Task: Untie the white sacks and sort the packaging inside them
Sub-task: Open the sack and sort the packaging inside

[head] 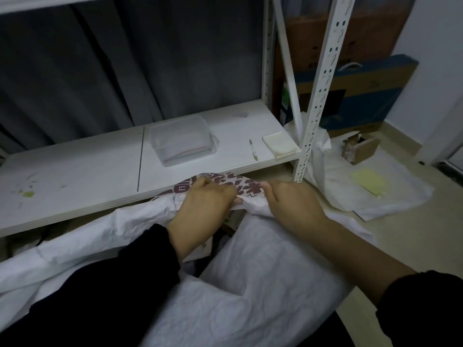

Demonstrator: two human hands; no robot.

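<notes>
Storeroom floor, white shelf rack [75, 176], grey curtain behind | white sack [250, 284] lies at rack foot, printed mouth bunched | risk: a sharp tug could tighten the tie or spill packaging [234, 220] under the shelf | left hand [203, 204], right hand [290, 204] side by side, knuckles up, fingers curled pinching mouth fabric

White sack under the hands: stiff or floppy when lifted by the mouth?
Likely floppy: the white sack creases and bunches where the left hand and right hand grip it. Probably sags unevenly, since loose packaging shows inside its mouth.
</notes>
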